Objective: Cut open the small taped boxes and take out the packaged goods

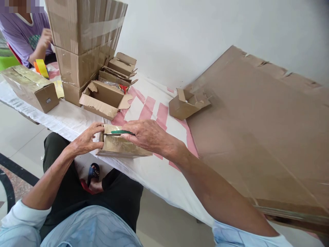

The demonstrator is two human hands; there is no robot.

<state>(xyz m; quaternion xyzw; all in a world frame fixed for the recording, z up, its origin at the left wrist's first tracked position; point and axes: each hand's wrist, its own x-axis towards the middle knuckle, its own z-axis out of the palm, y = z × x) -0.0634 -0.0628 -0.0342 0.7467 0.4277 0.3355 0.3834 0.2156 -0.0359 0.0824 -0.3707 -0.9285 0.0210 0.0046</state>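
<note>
A small cardboard box [124, 147] with tape over its top lies at the table's front edge, in front of my body. My left hand [86, 140] grips its left end, thumb and fingers spread along that end. In my right hand [149, 135] is a green-handled utility knife [118, 131], held low and flat over the seam in the box's top. Whether the blade is in the seam I cannot tell; my fingers cover part of the knife.
Open cardboard boxes [100, 108] stand beyond my hands, beside a tall stack of taped cartons [79, 65]. Further left are a closed box [31, 85], yellow tape [41, 68] and a person in purple [38, 41]. Rightward, a small open box [183, 108] adjoins a large carton [257, 137].
</note>
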